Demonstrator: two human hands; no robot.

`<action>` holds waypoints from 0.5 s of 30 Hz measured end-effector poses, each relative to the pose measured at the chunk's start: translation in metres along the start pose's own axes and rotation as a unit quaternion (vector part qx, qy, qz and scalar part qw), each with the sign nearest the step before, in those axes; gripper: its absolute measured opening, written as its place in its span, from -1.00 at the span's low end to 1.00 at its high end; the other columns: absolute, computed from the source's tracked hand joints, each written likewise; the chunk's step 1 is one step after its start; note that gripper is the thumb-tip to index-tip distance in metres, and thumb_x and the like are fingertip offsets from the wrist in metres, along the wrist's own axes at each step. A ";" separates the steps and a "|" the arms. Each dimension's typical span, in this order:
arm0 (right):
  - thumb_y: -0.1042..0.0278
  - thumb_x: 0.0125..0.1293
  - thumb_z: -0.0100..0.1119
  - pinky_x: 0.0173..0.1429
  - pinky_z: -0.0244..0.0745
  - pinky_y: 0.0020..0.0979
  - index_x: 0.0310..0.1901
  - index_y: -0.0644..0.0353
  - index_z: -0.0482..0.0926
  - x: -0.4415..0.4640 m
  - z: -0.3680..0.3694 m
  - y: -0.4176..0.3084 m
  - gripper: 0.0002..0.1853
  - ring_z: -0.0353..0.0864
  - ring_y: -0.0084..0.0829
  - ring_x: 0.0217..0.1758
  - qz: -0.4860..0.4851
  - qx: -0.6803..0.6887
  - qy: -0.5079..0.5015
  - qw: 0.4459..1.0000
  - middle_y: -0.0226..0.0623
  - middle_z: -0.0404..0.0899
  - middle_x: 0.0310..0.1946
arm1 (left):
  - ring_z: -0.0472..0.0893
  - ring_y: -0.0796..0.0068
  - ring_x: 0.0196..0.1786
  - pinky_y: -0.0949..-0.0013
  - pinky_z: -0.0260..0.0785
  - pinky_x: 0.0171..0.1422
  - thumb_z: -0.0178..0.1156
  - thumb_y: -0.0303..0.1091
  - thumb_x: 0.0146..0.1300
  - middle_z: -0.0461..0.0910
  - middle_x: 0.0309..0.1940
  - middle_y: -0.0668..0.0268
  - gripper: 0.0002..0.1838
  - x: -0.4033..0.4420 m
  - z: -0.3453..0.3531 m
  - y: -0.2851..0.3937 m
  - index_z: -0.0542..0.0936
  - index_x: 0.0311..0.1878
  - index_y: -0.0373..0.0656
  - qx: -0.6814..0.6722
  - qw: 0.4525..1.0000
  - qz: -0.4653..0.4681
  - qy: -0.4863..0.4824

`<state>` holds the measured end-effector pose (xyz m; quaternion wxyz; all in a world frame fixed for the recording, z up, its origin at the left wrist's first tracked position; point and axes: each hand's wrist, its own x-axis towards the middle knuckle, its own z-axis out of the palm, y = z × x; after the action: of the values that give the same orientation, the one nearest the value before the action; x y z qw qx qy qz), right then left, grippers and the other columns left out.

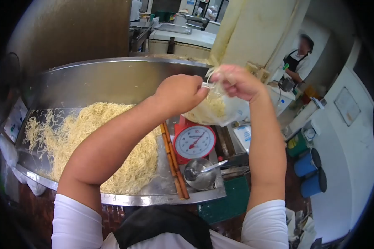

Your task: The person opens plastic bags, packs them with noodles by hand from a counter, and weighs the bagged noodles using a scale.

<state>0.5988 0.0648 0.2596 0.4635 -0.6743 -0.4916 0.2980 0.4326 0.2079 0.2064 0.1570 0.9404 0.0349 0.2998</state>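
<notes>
My left hand point(180, 93) is closed, with a small white band point(207, 85) at its fingertips, beside the gathered neck of a clear plastic bag. The fingers of my right hand point(239, 81) are curled around the top of that plastic bag point(216, 106), which has pale noodles inside. Below the bag stands a red dial scale point(194, 142); the bag and my hands partly hide its top. A large heap of yellow noodles point(129, 166) lies in the metal trough point(112, 79), under my left forearm.
Two bamboo sticks point(172, 162) lie beside the scale. A metal bowl point(199, 174) holds a spoon point(214, 166). Another person point(297, 62) in a dark apron stands at the back right. Blue bins point(313, 184) stand by the right wall. A pillar point(253, 33) rises behind the trough.
</notes>
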 end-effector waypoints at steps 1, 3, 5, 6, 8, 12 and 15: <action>0.35 0.13 0.24 -0.40 0.39 -0.51 -0.20 0.19 0.64 0.007 0.004 0.015 -0.79 0.48 -0.56 -0.50 -0.006 -0.169 0.041 0.985 -0.40 0.56 -0.48 | 0.62 0.00 -0.34 0.05 0.42 -0.20 0.17 -0.04 0.17 0.61 -0.48 0.02 -0.63 0.000 -0.002 -0.002 0.58 -0.31 -0.22 -0.001 1.000 -0.007 0.001; 0.40 0.08 0.24 -0.21 0.49 -0.42 -0.18 0.22 0.65 0.015 0.008 0.028 -0.76 0.58 -0.45 -0.36 -0.022 -0.367 0.085 0.926 -0.29 0.65 -0.39 | 0.61 0.02 -0.37 0.07 0.42 -0.23 0.18 -0.09 0.14 0.60 -0.50 0.04 -0.66 -0.002 -0.004 -0.006 0.58 -0.36 -0.23 -0.008 1.000 -0.011 0.006; 0.42 0.05 0.25 -0.03 0.50 -0.36 -0.16 0.24 0.66 0.018 0.010 0.035 -0.73 0.62 -0.39 -0.20 -0.043 -0.433 0.091 0.896 -0.23 0.68 -0.31 | 0.62 0.03 -0.36 0.07 0.43 -0.22 0.16 -0.12 0.13 0.60 -0.50 0.05 -0.69 -0.004 -0.004 -0.006 0.58 -0.39 -0.22 -0.018 1.000 -0.020 0.013; 0.42 0.05 0.25 -0.04 0.50 -0.36 -0.17 0.25 0.66 0.016 0.015 0.032 -0.73 0.62 -0.40 -0.21 -0.033 -0.423 0.056 0.904 -0.22 0.68 -0.30 | 0.62 0.02 -0.33 0.06 0.44 -0.20 0.14 -0.13 0.12 0.60 -0.49 0.05 -0.71 -0.004 -0.005 -0.004 0.59 -0.40 -0.21 -0.024 0.999 -0.028 0.019; 0.42 0.05 0.26 -0.07 0.50 -0.36 -0.18 0.26 0.66 0.011 0.029 0.023 -0.74 0.63 -0.41 -0.23 -0.013 -0.403 -0.017 0.915 -0.19 0.68 -0.28 | 0.62 0.01 -0.30 0.05 0.45 -0.18 0.13 -0.14 0.13 0.61 -0.48 0.05 -0.71 -0.005 -0.003 -0.003 0.60 -0.41 -0.20 -0.034 0.998 -0.037 0.024; 0.38 0.08 0.26 -0.10 0.50 -0.37 -0.18 0.24 0.67 0.011 0.023 0.038 -0.75 0.62 -0.42 -0.23 -0.085 -0.398 0.055 0.912 -0.27 0.67 -0.28 | 0.61 0.04 -0.38 0.10 0.42 -0.26 0.15 -0.12 0.18 0.59 -0.53 0.08 -0.69 -0.010 -0.004 -0.004 0.61 -0.38 -0.22 -0.042 0.998 -0.043 0.003; 0.31 0.13 0.26 -0.11 0.50 -0.36 -0.09 0.21 0.64 0.001 0.004 0.024 -0.70 0.61 -0.41 -0.21 0.017 -0.164 0.200 0.966 -0.34 0.67 -0.28 | 0.60 0.07 -0.41 0.12 0.41 -0.29 0.15 -0.09 0.24 0.59 -0.54 0.09 -0.67 -0.017 -0.006 -0.007 0.63 -0.34 -0.21 -0.030 0.999 -0.036 -0.020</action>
<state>0.6048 0.0646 0.2358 0.4301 -0.7952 -0.4198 0.0799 0.4155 0.2137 0.1990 0.1962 0.9391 0.0572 0.2763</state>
